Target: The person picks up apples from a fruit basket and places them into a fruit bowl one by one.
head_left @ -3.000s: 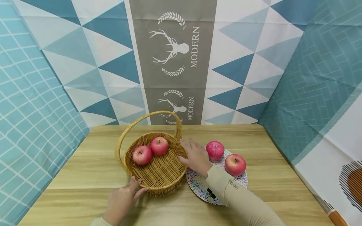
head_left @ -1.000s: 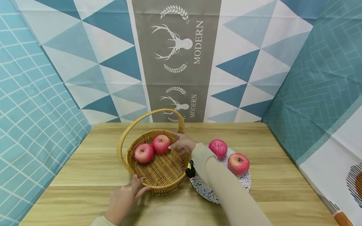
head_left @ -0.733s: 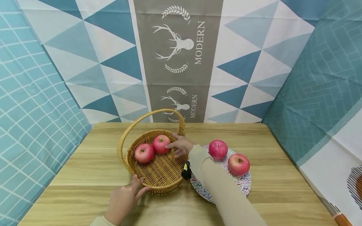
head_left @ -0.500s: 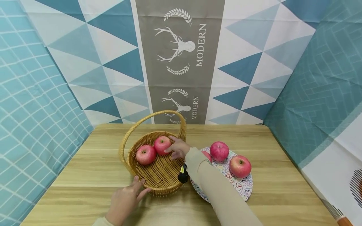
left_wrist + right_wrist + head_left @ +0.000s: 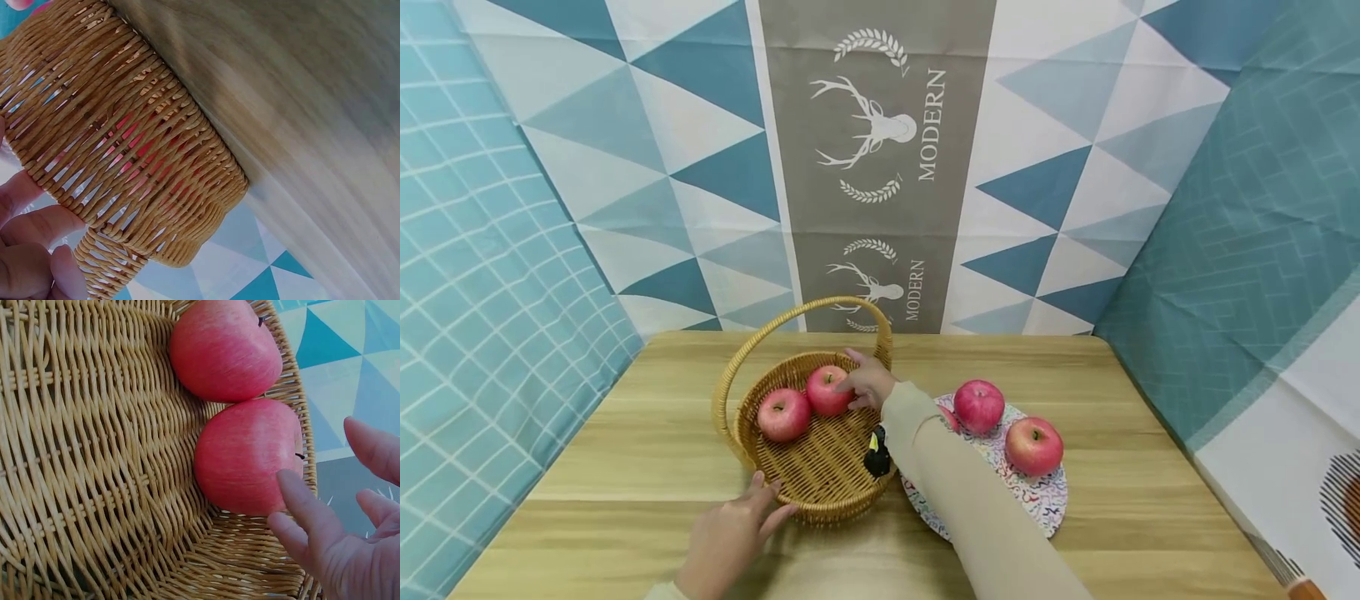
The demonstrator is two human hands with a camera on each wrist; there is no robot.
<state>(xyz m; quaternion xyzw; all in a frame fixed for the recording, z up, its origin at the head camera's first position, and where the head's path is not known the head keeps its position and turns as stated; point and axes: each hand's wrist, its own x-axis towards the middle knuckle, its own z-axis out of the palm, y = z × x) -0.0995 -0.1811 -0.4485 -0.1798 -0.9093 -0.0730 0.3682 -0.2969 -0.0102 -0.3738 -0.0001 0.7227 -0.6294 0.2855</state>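
Observation:
The round wicker basket [image 5: 831, 467] with a tall arched handle stands on the table and holds two red apples. My left hand [image 5: 730, 529] grips its near-left rim, and in the left wrist view the fingers [image 5: 40, 225] lie at the woven edge. My right hand [image 5: 868, 382] reaches over the basket's right side with fingers spread. Its fingertips are right at the right-hand apple [image 5: 830, 390]; one overlaps the apple's side in the right wrist view. The other apple [image 5: 784, 415] sits against it, left. Neither apple is held.
A round patterned plate [image 5: 1037, 500] right of the basket bears a pink-red apple [image 5: 979, 407], a red-yellow apple [image 5: 1033, 446] and another apple [image 5: 950, 419] partly hidden by my right sleeve [image 5: 970, 500]. A patterned wall cloth [image 5: 880, 200] hangs behind the wooden table [image 5: 1150, 500].
My right hand has moved left from the basket's right rim, in to the right-hand apple. My left hand keeps its place at the rim. The view has shifted slightly.

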